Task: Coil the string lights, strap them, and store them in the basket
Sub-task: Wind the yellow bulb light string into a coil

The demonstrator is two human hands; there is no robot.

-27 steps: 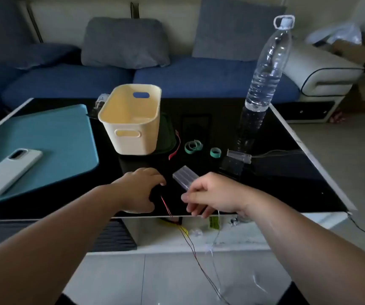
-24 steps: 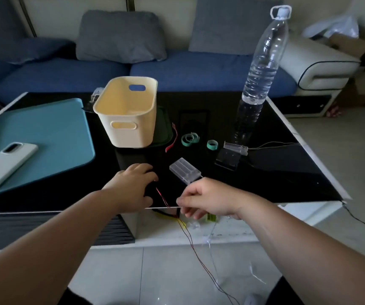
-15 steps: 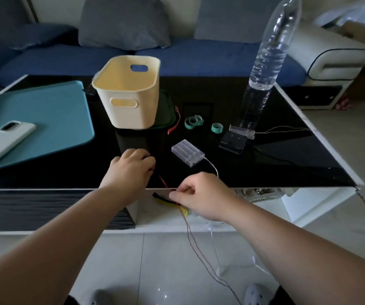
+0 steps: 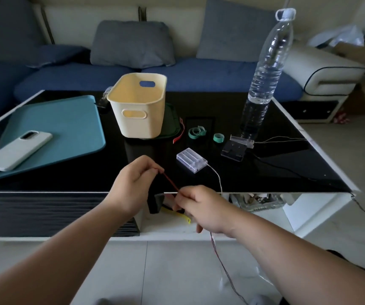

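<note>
Left hand point(image 4: 130, 186) and right hand point(image 4: 201, 208) each pinch the red wire point(image 4: 171, 183), taut between them at the table point(image 4: 265, 172) front edge. Battery box point(image 4: 191, 160) just behind; basket point(image 4: 139, 104) further back.

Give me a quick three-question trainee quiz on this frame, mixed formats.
1. True or false: the thin red string-light wire already lies in the cream plastic basket.
2. The wire runs taut between: A) the left hand and the right hand; B) the basket and a bottle; C) two table legs.
3. What does the white phone lie on?
Key: 1 false; 2 A; 3 the teal mat.
</note>
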